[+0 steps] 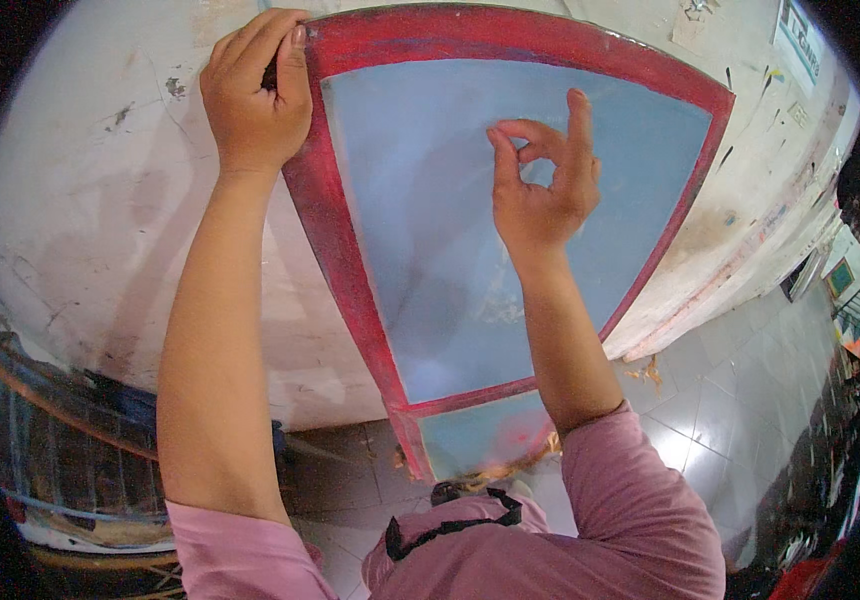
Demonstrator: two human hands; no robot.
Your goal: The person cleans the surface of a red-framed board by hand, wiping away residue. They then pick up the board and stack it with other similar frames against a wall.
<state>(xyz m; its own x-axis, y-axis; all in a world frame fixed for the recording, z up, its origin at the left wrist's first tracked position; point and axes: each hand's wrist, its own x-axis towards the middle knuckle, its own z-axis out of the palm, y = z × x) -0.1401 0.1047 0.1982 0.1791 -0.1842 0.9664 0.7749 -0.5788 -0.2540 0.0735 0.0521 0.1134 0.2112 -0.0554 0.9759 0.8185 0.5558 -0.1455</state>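
Observation:
My left hand [259,97] grips the upper left corner of a red-bordered frame [340,217], with its thumb along the edge. The frame looks like a screen-printing frame, with a smooth blue-grey panel [445,225] inside it. My right hand [546,169] is in front of the panel's upper right part. Its thumb tip meets a bent finger and another finger points up; nothing shows between the tips. Whether it touches the panel I cannot tell. A smaller blue-green section [475,439] with a pink smear and ragged, tan-coloured edges lies at the frame's lower end, close to my body.
A stained white surface [137,187] with chips and dark marks spreads behind the frame. Grey floor tiles [707,382] show below it, with orange scraps [647,373]. Dark, paint-streaked items [62,465] stand at lower left, and clutter [854,300] lines the right.

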